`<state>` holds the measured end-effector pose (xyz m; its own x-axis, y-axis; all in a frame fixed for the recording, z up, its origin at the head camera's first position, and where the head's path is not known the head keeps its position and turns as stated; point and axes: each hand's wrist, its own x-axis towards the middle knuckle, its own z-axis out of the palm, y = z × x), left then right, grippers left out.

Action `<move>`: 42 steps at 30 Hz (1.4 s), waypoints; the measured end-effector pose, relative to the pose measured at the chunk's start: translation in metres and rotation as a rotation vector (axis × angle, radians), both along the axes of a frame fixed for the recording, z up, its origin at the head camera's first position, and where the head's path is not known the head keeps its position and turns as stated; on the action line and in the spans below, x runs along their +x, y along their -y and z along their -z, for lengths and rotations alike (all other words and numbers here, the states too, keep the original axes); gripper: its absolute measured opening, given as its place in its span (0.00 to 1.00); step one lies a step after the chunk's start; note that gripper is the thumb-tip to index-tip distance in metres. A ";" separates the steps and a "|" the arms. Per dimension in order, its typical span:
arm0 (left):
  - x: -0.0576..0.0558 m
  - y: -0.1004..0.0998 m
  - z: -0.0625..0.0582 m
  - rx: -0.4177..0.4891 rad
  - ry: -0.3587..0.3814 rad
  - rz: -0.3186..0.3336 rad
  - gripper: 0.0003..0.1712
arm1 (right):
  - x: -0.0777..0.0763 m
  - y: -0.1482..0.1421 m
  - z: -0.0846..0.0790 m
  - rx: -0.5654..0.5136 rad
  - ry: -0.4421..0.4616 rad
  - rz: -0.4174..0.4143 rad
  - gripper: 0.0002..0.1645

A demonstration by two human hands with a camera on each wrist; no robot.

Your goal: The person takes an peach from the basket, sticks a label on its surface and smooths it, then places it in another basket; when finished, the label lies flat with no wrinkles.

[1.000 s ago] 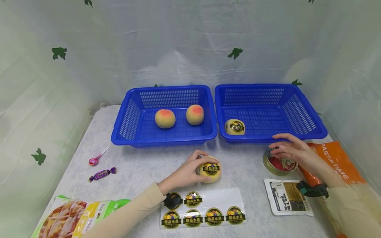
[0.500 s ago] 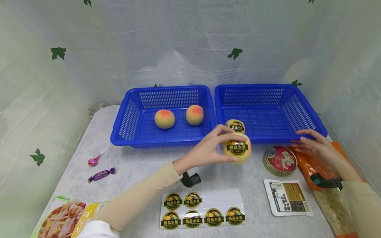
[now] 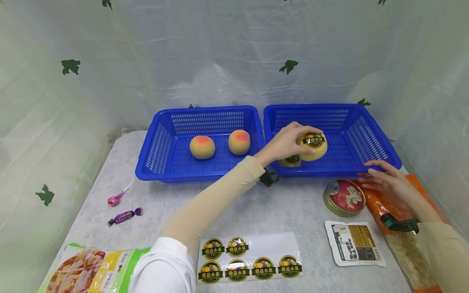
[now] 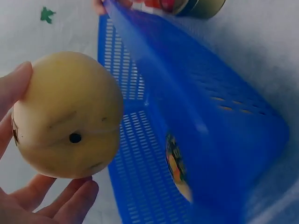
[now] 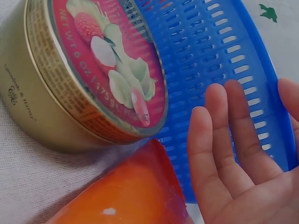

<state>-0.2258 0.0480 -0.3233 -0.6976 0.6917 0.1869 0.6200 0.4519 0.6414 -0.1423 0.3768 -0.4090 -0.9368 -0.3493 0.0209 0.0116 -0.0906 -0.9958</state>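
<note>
My left hand [image 3: 287,142] grips a yellow peach [image 3: 314,147] above the right blue basket [image 3: 355,169]. A black and gold fruit sticker sits on the peach's upper side; its underside with a small dark hole [image 4: 75,138] shows in the left wrist view. Another stickered peach [image 3: 290,161] lies in that basket's front left corner, partly behind my hand. My right hand [image 3: 392,181] holds the basket's front rim near the right corner, thumb over the inner side and fingers along the outer wall [image 5: 210,93].
Two plain peaches [image 3: 202,147] lie in the left blue basket [image 3: 199,177]. A sticker sheet [image 3: 272,244], round tin [image 3: 344,198], silver pouch [image 3: 354,244] and orange pasta bag [image 3: 399,211] are in front. Lollipop [image 3: 115,199], candy [image 3: 126,216] and food bag [image 3: 93,268] lie left.
My left hand has carried the stickered peach from the table up and rightward over the right basket. My right hand has moved right, from above the tin to the basket rim.
</note>
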 end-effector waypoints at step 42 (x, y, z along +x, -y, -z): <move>-0.020 -0.031 0.021 -0.199 0.257 -0.006 0.19 | 0.000 0.000 0.002 0.007 0.022 0.019 0.15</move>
